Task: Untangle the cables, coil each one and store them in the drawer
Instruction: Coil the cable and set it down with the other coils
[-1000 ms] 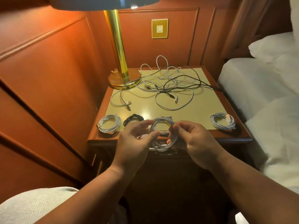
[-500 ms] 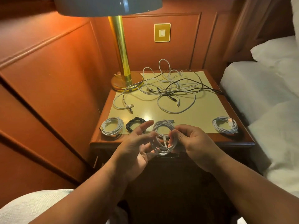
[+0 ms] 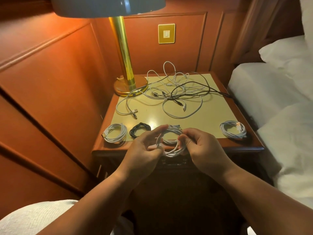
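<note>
Both hands hold a white cable coil over the nightstand's front edge. My left hand pinches its left side and my right hand grips its right side. On the nightstand top lie three finished coils: a white coil at the front left, a black coil beside it, and a white coil with an orange plug at the front right. A tangle of white and black cables covers the back. The drawer front below looks closed, partly hidden by my hands.
A brass lamp stands at the back left corner, its base touching the tangle. Wood panelling runs along the left and back, with a wall switch. A white bed borders the right side. A white cushion is at the bottom left.
My hands have stayed at the front edge, working the white coil; my left fingers have closed in on its left side. The view has shifted slightly.
</note>
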`<move>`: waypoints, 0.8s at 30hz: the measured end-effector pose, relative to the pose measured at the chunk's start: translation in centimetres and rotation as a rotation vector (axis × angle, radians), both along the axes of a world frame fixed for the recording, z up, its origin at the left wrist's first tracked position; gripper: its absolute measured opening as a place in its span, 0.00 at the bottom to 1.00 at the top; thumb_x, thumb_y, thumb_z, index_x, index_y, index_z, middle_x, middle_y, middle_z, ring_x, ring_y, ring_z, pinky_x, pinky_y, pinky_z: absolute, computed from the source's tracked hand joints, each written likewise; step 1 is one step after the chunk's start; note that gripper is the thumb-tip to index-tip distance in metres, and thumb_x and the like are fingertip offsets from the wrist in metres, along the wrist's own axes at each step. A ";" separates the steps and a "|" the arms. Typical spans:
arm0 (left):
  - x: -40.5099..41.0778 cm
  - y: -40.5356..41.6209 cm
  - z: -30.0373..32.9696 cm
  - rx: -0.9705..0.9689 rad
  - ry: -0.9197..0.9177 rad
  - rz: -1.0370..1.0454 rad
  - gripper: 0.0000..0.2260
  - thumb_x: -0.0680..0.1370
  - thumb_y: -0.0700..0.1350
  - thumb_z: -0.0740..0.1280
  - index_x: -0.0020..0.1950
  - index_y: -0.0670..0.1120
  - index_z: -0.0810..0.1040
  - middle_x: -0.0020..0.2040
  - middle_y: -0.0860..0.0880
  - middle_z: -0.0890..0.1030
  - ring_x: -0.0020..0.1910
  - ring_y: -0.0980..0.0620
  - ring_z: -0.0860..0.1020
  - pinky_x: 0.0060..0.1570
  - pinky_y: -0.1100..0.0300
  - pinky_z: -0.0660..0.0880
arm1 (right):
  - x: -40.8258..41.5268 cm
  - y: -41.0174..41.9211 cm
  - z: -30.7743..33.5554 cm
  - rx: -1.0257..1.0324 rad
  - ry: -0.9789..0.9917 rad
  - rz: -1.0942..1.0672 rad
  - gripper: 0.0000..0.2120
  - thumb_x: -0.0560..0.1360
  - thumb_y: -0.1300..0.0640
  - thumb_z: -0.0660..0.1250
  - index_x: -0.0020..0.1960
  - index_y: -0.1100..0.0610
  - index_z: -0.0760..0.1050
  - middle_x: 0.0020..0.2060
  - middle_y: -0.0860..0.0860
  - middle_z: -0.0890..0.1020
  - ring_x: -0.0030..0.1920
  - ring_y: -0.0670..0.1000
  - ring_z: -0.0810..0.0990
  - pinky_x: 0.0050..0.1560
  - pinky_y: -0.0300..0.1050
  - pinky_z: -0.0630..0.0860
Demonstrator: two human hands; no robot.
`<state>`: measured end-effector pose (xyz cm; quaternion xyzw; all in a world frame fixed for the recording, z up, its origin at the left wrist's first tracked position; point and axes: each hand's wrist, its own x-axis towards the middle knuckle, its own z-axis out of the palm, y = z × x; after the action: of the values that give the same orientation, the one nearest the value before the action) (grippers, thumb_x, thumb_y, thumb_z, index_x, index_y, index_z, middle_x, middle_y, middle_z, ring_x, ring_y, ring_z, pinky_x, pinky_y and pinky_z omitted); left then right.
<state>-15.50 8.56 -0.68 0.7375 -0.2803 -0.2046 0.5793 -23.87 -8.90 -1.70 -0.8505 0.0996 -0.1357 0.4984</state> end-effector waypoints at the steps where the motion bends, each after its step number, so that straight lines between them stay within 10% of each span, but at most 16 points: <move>1: 0.2 0.1 0.2 0.053 -0.011 -0.032 0.29 0.79 0.33 0.65 0.69 0.65 0.73 0.66 0.63 0.74 0.66 0.60 0.74 0.55 0.70 0.74 | -0.1 -0.1 0.0 -0.050 -0.020 -0.001 0.08 0.82 0.57 0.61 0.48 0.55 0.79 0.38 0.50 0.82 0.40 0.50 0.81 0.44 0.55 0.80; 5: 0.7 0.9 1.3 0.323 -0.115 -0.094 0.29 0.81 0.39 0.65 0.70 0.73 0.68 0.59 0.58 0.75 0.57 0.57 0.78 0.55 0.62 0.80 | -0.1 -0.5 -0.3 -0.189 -0.067 -0.006 0.07 0.81 0.60 0.62 0.51 0.55 0.80 0.41 0.48 0.81 0.42 0.47 0.79 0.43 0.55 0.79; 10: 0.4 1.0 1.2 0.206 0.066 -0.049 0.22 0.81 0.44 0.66 0.69 0.66 0.67 0.37 0.52 0.81 0.39 0.55 0.82 0.43 0.60 0.80 | 0.2 -1.0 0.0 -0.207 -0.162 -0.078 0.07 0.81 0.62 0.63 0.51 0.56 0.80 0.41 0.48 0.82 0.43 0.44 0.80 0.39 0.38 0.77; 15: 0.0 0.1 0.3 0.061 0.365 0.123 0.20 0.74 0.54 0.71 0.61 0.47 0.75 0.44 0.46 0.83 0.37 0.53 0.82 0.49 0.52 0.76 | 0.3 -0.4 0.2 0.177 -0.144 -0.156 0.09 0.83 0.58 0.60 0.48 0.53 0.78 0.38 0.50 0.82 0.41 0.47 0.83 0.43 0.39 0.80; 24: -0.6 -0.2 -0.3 -0.120 0.446 0.172 0.12 0.78 0.50 0.66 0.52 0.46 0.86 0.51 0.47 0.86 0.36 0.59 0.77 0.43 0.60 0.73 | 0.5 1.8 0.0 0.928 0.040 -0.071 0.12 0.76 0.54 0.62 0.50 0.62 0.77 0.48 0.59 0.84 0.54 0.58 0.83 0.51 0.49 0.82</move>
<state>-16.09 8.35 -1.01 0.6596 -0.0934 -0.2951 0.6849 -23.32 -7.06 -1.68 -0.5362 0.1883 -0.0773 0.8192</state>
